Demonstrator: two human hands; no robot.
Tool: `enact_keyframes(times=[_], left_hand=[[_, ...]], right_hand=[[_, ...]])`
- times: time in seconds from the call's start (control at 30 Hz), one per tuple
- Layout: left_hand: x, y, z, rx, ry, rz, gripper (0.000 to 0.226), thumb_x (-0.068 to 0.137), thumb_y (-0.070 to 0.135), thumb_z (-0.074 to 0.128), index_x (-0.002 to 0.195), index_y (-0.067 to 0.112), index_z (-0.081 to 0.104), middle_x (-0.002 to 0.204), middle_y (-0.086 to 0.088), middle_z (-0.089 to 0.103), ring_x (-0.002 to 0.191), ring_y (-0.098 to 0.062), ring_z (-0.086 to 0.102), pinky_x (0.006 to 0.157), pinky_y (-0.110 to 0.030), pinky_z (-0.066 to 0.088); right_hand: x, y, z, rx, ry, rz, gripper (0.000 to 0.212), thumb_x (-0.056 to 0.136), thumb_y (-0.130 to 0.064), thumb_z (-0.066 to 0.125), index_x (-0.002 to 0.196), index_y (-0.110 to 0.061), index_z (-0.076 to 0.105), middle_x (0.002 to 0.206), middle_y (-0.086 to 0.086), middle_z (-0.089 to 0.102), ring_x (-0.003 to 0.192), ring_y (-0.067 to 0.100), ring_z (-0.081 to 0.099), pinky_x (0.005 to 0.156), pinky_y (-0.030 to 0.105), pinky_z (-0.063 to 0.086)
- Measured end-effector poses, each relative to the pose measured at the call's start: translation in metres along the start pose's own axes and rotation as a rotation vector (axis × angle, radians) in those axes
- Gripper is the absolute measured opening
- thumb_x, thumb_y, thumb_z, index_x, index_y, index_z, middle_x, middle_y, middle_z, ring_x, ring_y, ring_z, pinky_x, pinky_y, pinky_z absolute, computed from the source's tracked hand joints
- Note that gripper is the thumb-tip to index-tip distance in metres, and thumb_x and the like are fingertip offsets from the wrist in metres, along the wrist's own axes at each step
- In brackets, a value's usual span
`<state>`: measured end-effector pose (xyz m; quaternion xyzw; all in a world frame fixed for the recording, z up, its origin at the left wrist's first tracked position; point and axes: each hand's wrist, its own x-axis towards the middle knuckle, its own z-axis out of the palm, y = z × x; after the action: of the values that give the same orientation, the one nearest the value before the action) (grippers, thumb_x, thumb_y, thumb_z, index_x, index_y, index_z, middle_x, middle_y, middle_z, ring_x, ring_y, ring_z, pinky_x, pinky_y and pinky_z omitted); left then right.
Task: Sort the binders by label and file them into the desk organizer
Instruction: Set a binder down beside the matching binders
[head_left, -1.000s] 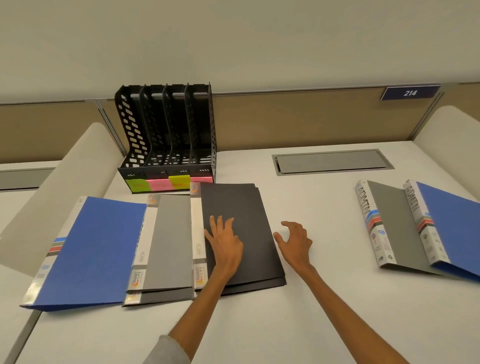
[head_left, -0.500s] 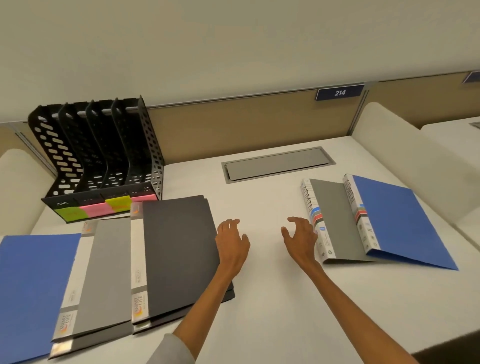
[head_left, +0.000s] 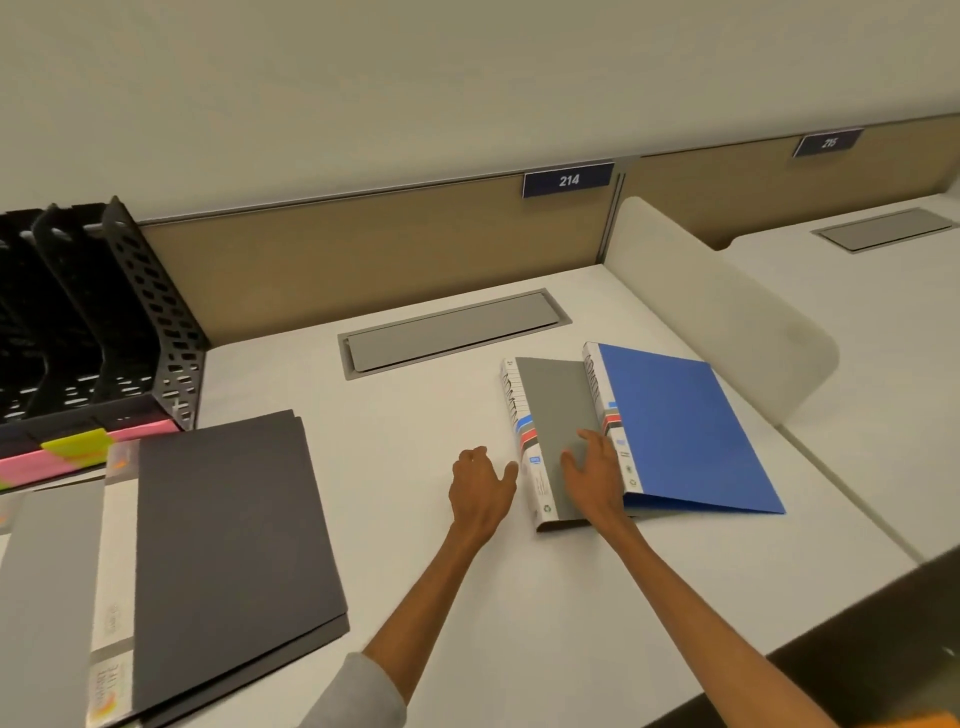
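Observation:
A grey binder (head_left: 550, 410) with a white labelled spine lies right of centre, partly under a blue binder (head_left: 680, 431). My right hand (head_left: 595, 475) rests with spread fingers on the grey cover's near part. My left hand (head_left: 480, 486) hovers open just left of that binder's spine, thumb close to it. A dark grey binder (head_left: 228, 535) lies at the left, beside a lighter grey binder (head_left: 47, 603). The black desk organizer (head_left: 93, 332) stands at the far left, with pink and yellow-green labels along its front.
A grey cable hatch (head_left: 452, 330) is set into the white desk (head_left: 415, 426) behind the binders. A tan partition with sign 214 (head_left: 569, 179) runs along the back. A rounded white divider (head_left: 722, 312) bounds the desk's right side.
My view has swung right. Both hands moved right, from the dark binder to the grey binder; the right hand now lies on its cover and the left is by its spine.

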<state>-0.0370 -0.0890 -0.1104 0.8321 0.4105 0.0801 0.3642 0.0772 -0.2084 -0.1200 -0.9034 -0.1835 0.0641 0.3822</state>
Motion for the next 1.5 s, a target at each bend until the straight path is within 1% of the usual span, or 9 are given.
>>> enact_keyframes(times=[0.17, 0.37, 0.53, 0.77, 0.9, 1.03, 1.13, 1.33, 1.5], left_hand=[[0.009, 0.028, 0.034, 0.193, -0.046, -0.102, 0.074, 0.088, 0.069, 0.042, 0.124, 0.005, 0.049, 0.13, -0.013, 0.047, 0.125, -0.029, 0.041, 0.099, -0.044, 0.038], [0.007, 0.043, 0.055, 0.24, -0.108, -0.102, 0.075, 0.085, 0.07, 0.047, 0.129, 0.009, 0.046, 0.139, -0.012, 0.037, 0.132, -0.029, 0.031, 0.105, -0.046, 0.031], [0.006, 0.059, 0.063, 0.033, -0.113, -0.179, 0.074, 0.083, 0.053, 0.064, 0.136, 0.007, 0.04, 0.147, -0.012, 0.029, 0.136, -0.028, 0.026, 0.105, -0.044, 0.035], [0.013, 0.066, 0.054, -0.445, -0.083, -0.335, 0.055, 0.069, 0.02, 0.083, 0.115, 0.004, 0.057, 0.114, -0.014, 0.066, 0.097, -0.026, 0.066, 0.083, -0.035, 0.056], [0.017, 0.076, 0.035, -0.553, 0.042, -0.285, 0.057, 0.061, 0.018, 0.088, 0.11, 0.007, 0.062, 0.104, -0.01, 0.071, 0.085, -0.023, 0.07, 0.077, -0.034, 0.059], [0.023, 0.097, 0.007, -0.65, 0.164, -0.205, 0.059, 0.063, 0.016, 0.087, 0.116, 0.01, 0.06, 0.105, -0.008, 0.07, 0.082, -0.02, 0.07, 0.063, -0.021, 0.055], [0.025, 0.11, -0.014, -0.705, 0.231, -0.156, 0.057, 0.067, 0.017, 0.086, 0.117, 0.012, 0.06, 0.107, -0.008, 0.069, 0.084, -0.02, 0.07, 0.067, -0.025, 0.058], [0.02, 0.131, -0.055, -0.751, 0.369, -0.004, 0.061, 0.069, 0.018, 0.085, 0.121, 0.015, 0.054, 0.105, -0.001, 0.064, 0.085, -0.016, 0.068, 0.072, -0.026, 0.058], [0.009, 0.145, -0.081, -0.784, 0.434, 0.085, 0.06, 0.069, 0.018, 0.085, 0.119, 0.019, 0.052, 0.103, 0.004, 0.061, 0.085, -0.014, 0.066, 0.07, -0.021, 0.056]], right_hand=[[0.015, 0.023, -0.014, -0.086, -0.076, 0.0, 0.05, 0.099, -0.03, 0.05, 0.143, -0.014, 0.036, 0.15, 0.007, 0.038, 0.136, 0.025, 0.038, 0.107, 0.041, 0.041], [0.014, 0.044, -0.015, -0.229, -0.148, -0.055, 0.048, 0.1, -0.03, 0.046, 0.145, -0.014, 0.036, 0.15, 0.003, 0.038, 0.137, 0.021, 0.037, 0.111, 0.034, 0.034], [0.018, 0.051, -0.017, -0.198, -0.193, -0.046, 0.048, 0.1, -0.023, 0.048, 0.146, -0.015, 0.035, 0.152, 0.003, 0.036, 0.139, 0.022, 0.036, 0.112, 0.034, 0.033], [0.022, 0.051, -0.019, -0.135, -0.233, -0.032, 0.048, 0.098, -0.019, 0.05, 0.144, -0.015, 0.038, 0.151, 0.004, 0.038, 0.137, 0.023, 0.038, 0.111, 0.037, 0.037], [0.03, 0.043, -0.023, -0.012, -0.199, -0.053, 0.044, 0.098, -0.02, 0.051, 0.141, -0.016, 0.043, 0.147, 0.004, 0.043, 0.133, 0.022, 0.041, 0.108, 0.035, 0.039], [0.04, 0.024, -0.028, 0.081, -0.146, -0.113, 0.043, 0.097, -0.03, 0.055, 0.138, -0.021, 0.046, 0.145, 0.002, 0.044, 0.133, 0.019, 0.04, 0.105, 0.039, 0.044], [0.053, 0.009, -0.033, 0.208, -0.149, -0.071, 0.044, 0.097, -0.034, 0.054, 0.138, -0.02, 0.046, 0.145, 0.004, 0.042, 0.132, 0.021, 0.04, 0.102, 0.043, 0.047], [0.069, -0.014, -0.032, 0.475, -0.287, 0.136, 0.052, 0.098, -0.043, 0.048, 0.141, -0.016, 0.04, 0.141, 0.009, 0.047, 0.124, 0.025, 0.047, 0.098, 0.038, 0.041], [0.07, -0.033, -0.027, 0.712, -0.515, 0.245, 0.058, 0.086, -0.062, 0.047, 0.133, -0.029, 0.041, 0.132, -0.001, 0.049, 0.121, 0.024, 0.049, 0.098, 0.055, 0.043]])
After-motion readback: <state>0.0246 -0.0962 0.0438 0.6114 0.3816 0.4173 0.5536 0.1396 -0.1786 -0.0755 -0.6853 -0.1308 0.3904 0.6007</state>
